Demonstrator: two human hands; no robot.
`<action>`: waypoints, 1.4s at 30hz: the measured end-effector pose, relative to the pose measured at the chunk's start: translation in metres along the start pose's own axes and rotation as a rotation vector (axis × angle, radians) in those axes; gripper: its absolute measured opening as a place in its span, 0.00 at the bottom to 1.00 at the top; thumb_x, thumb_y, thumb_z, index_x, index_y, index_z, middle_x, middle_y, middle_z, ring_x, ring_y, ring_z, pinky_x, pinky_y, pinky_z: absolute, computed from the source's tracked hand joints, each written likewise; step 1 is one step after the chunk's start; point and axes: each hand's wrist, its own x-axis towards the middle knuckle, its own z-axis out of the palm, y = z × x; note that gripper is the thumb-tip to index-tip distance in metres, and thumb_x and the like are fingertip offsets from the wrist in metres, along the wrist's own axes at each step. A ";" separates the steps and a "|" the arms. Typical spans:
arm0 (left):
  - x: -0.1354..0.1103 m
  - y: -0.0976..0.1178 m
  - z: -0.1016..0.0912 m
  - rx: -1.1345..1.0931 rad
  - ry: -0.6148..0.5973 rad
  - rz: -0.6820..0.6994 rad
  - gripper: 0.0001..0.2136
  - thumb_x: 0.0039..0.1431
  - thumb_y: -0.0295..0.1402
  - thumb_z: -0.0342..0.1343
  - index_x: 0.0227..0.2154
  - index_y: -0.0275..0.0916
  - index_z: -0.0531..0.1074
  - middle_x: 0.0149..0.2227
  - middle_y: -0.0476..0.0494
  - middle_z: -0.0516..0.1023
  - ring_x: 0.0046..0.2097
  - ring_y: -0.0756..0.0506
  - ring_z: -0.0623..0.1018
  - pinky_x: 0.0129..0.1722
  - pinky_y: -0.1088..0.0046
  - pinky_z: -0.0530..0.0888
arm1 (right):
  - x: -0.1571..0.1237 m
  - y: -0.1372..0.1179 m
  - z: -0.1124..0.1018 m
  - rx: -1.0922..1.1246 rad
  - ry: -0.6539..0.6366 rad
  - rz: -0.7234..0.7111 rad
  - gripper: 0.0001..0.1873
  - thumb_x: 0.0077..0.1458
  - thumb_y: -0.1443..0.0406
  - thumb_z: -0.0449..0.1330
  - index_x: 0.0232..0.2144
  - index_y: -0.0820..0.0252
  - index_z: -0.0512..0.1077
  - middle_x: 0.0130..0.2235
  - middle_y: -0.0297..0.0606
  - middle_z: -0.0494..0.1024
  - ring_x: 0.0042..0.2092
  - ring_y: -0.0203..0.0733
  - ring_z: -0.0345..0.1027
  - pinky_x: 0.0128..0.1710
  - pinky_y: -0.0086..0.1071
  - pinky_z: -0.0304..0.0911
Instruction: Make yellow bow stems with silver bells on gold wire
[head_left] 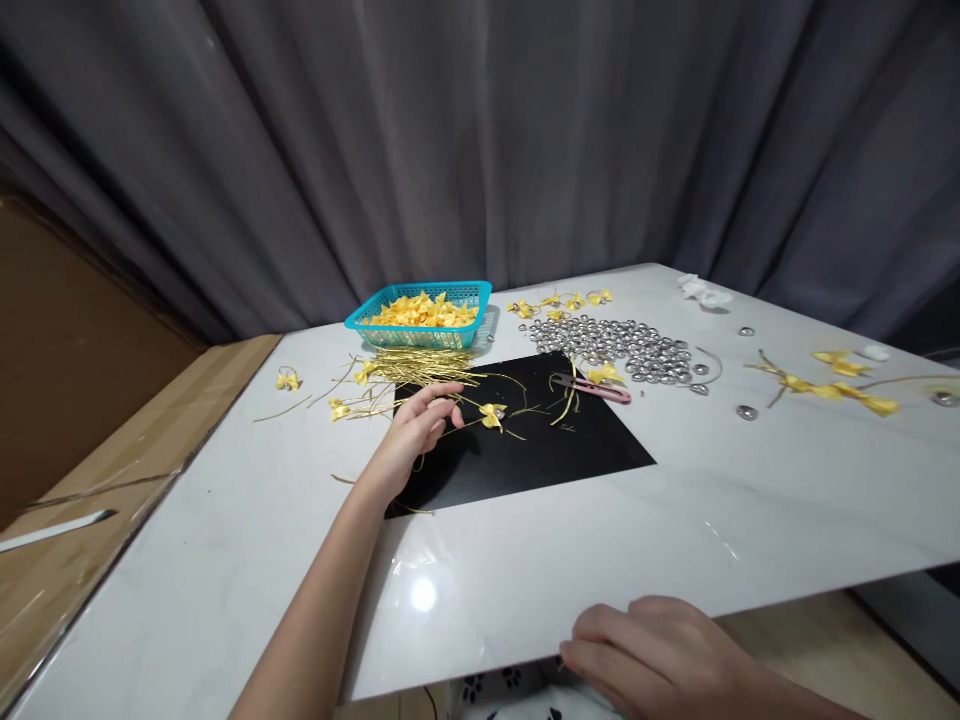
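Note:
Above the black mat (525,460), my left hand (420,430) has its fingers curled round a gold cord (463,427). That cord leads to a yellow ribbon bow (492,416) with a silver bead at it. My right hand (660,655) is at the table's front edge with its fingers bent together; whatever may be inside them is hidden. On the mat's right part lie pink-handled thread snips (596,387), cord ends and another yellow bow (604,373). A bundle of gold cords (420,365) lies just beyond my left hand.
Behind the cords stands a blue basket (484,305) of yellow bows. Many silver beads (622,340) are heaped behind the mat. More ribbon bows (840,385) lie at the right, near white scraps (703,291). A cardboard box (135,440) adjoins the table's left side.

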 end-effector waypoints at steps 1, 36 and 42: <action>0.000 0.000 0.000 0.002 -0.006 -0.006 0.16 0.52 0.33 0.56 0.44 0.32 0.68 0.24 0.52 0.68 0.17 0.59 0.49 0.16 0.79 0.43 | 0.005 0.002 -0.001 0.076 0.022 0.014 0.18 0.60 0.75 0.43 0.34 0.59 0.71 0.30 0.37 0.76 0.25 0.34 0.66 0.24 0.29 0.60; -0.002 -0.001 0.012 0.219 -0.099 0.024 0.06 0.52 0.32 0.60 0.25 0.35 0.73 0.25 0.49 0.71 0.30 0.51 0.68 0.32 0.77 0.64 | 0.129 0.104 -0.016 0.688 0.041 0.400 0.13 0.52 0.59 0.59 0.30 0.66 0.74 0.21 0.31 0.64 0.22 0.30 0.49 0.22 0.28 0.45; -0.004 -0.004 0.018 0.164 -0.128 -0.027 0.12 0.58 0.38 0.54 0.39 0.36 0.72 0.32 0.47 0.72 0.34 0.50 0.72 0.35 0.75 0.68 | 0.126 0.099 -0.020 0.565 -0.002 0.222 0.07 0.54 0.66 0.58 0.31 0.66 0.74 0.33 0.39 0.74 0.28 0.32 0.59 0.28 0.28 0.54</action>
